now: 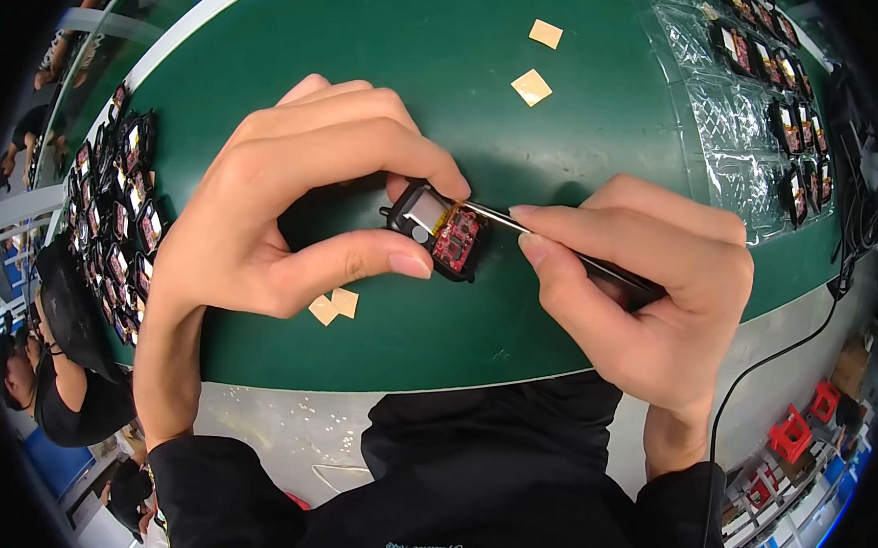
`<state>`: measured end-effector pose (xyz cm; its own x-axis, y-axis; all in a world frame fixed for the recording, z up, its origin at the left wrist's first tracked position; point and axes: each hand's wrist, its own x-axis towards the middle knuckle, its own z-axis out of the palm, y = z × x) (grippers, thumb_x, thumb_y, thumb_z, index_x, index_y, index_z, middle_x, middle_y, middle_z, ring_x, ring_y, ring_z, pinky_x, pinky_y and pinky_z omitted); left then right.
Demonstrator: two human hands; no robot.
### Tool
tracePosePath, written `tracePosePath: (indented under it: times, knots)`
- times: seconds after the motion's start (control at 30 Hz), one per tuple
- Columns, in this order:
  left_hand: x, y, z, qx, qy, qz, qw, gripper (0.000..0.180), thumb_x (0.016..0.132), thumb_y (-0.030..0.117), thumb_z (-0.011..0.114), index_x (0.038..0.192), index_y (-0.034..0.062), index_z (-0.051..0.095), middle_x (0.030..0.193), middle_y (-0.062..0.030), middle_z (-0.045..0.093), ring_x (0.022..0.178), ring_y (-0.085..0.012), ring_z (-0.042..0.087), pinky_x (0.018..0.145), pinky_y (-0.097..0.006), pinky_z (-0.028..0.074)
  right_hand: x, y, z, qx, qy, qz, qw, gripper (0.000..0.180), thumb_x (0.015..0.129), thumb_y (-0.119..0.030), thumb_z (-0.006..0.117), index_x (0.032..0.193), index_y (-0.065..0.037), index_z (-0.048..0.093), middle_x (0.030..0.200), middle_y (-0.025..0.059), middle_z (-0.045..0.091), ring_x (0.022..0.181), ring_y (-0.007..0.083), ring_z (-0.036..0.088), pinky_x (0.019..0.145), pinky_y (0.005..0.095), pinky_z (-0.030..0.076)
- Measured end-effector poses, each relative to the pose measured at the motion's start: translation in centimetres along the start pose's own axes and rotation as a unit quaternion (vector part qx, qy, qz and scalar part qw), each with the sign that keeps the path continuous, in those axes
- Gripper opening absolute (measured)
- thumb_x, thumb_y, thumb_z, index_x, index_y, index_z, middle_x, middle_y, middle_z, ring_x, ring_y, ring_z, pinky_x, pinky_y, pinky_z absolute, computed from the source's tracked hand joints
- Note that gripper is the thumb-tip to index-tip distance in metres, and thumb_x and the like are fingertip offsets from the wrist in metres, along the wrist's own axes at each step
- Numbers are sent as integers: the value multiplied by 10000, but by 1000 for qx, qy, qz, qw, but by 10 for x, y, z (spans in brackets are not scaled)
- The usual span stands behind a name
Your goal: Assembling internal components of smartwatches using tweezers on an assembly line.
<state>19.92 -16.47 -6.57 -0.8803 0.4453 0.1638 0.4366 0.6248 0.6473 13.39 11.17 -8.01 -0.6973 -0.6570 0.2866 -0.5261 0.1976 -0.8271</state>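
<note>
Between thumb and fingers, my left hand (296,189) grips a small black device housing (398,216) just above the green table. Its open side shows a red circuit board (457,238), a silvery battery-like block and a strip of yellow tape. My right hand (645,273) is closed on slim metal tweezers (495,216), held like a pen. The tip of the tweezers meets the housing's upper edge, by the yellow tape and my left forefinger. Whether the tip pinches anything is too small to tell.
Small tan paper squares (532,87) lie on the green table (603,105), some beyond the housing, some below my left hand. Many similar devices (118,221) crowd the left end. More sit in clear plastic trays (739,140) at right. A black cable (783,362) hangs at the right edge.
</note>
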Motion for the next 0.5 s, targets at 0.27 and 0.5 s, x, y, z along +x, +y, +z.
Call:
tracePosePath:
  times: [0.27,0.5]
  knots:
    - [-2,-1,2,-6,14,-13,1000,571,814,483,897,1103,-1,806,992,-87,784,816,-206,634,759,-338,402,1,2,0,-4,-13,-8,1000,227,793,95,806,989,7,878,683,51,688,551,96,582,507,259,392]
    - [0,0,2,16,8,17,1000,546,828,451,883,1093,-21,808,973,-111,775,826,-236,657,789,-374,419,-1,4,1,2,-9,-16,1000,210,810,89,810,991,5,877,680,50,689,546,96,579,503,261,385]
